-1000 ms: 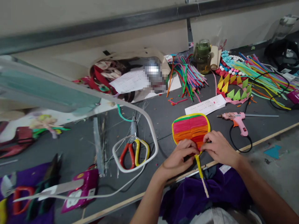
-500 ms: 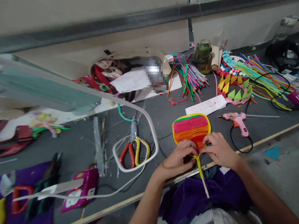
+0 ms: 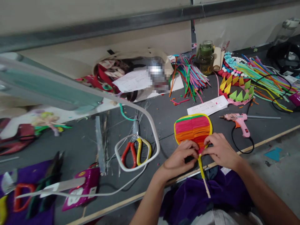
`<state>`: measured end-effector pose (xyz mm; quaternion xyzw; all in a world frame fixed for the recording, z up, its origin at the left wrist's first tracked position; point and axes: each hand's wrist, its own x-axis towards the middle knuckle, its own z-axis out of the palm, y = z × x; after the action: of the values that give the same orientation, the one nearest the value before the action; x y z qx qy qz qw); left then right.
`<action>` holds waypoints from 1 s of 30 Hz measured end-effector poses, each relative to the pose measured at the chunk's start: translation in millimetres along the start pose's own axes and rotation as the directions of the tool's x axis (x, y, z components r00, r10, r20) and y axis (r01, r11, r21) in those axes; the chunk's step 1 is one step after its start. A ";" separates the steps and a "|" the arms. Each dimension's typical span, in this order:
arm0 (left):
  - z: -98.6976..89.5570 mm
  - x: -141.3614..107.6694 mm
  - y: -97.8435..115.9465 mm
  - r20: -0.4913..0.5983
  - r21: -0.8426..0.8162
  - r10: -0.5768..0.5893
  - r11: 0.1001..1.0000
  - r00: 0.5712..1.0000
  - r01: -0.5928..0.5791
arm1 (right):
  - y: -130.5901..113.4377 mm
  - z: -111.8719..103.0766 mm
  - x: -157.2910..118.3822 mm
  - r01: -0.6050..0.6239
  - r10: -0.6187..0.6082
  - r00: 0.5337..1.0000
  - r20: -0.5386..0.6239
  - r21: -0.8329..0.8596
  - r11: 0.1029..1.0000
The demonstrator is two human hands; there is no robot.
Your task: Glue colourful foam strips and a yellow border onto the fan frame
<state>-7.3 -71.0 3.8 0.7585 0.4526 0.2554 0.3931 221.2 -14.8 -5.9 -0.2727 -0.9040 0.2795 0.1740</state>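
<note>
A hand fan [image 3: 193, 125] lies at the table's front edge, its face banded in pink, orange and red with a yellow rim. Its handle [image 3: 202, 172], wrapped partly in yellow with a pale bare end, juts over the edge toward my lap. My left hand [image 3: 182, 156] pinches the fan's lower left, near where the handle joins. Across from it, my right hand [image 3: 219, 149] has its fingers closed on the lower right edge. The fingertips hide part of the fan's base. To the right lies a pink glue gun [image 3: 237, 120] with a glue stick in its back.
Scissors [image 3: 134, 150] with red and yellow handles lie left of the fan, under a white cable loop [image 3: 158, 147]. Behind are a folded paper [image 3: 207, 106], pipe cleaners [image 3: 191, 75], a paper crown [image 3: 239, 93] and a green-lidded jar [image 3: 206, 57]. A magenta packet [image 3: 82, 187] lies front left.
The view has shifted slightly. Both hands stay at the fan's base, with the left fingers drawn a little closer together; the fan lies as before.
</note>
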 end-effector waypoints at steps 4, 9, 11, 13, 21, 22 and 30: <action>2.0 -1.2 -2.0 -0.023 0.005 0.014 1.000 1.000 -0.014 | 2.1 0.3 -0.3 0.022 -0.022 1.000 0.004 -0.023 0.999; 7.2 -5.1 -4.2 -0.083 0.035 0.032 0.999 0.996 -0.029 | 5.6 1.3 -2.1 0.070 -0.071 0.997 -0.005 -0.047 0.996; 9.3 -7.0 -3.8 -0.102 0.063 0.048 0.997 0.994 -0.041 | 5.9 0.9 -2.5 0.082 -0.082 0.997 0.001 -0.067 0.994; 10.8 -8.6 -3.3 -0.112 0.098 0.054 0.994 0.992 -0.043 | 5.8 0.3 -2.8 0.093 -0.093 0.996 0.010 -0.097 0.991; 20.5 -13.9 -8.9 -0.212 0.176 0.092 0.983 0.973 -0.055 | 6.4 0.1 -5.1 0.078 -0.078 0.996 -0.035 -0.008 0.997; 24.2 -14.0 -9.6 -0.234 0.187 0.099 0.981 0.967 -0.055 | 7.1 0.2 -5.7 0.078 -0.077 0.996 -0.046 0.003 0.997; 49.3 -16.8 -10.2 -0.404 0.300 0.150 0.953 0.902 -0.024 | 20.8 -1.0 -8.1 0.146 -0.145 0.986 -0.080 0.000 0.989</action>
<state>16.7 -101.1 -32.8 0.7540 0.5243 0.3622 0.1592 236.3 -4.7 -18.9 -0.2163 -0.9130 0.2577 0.2307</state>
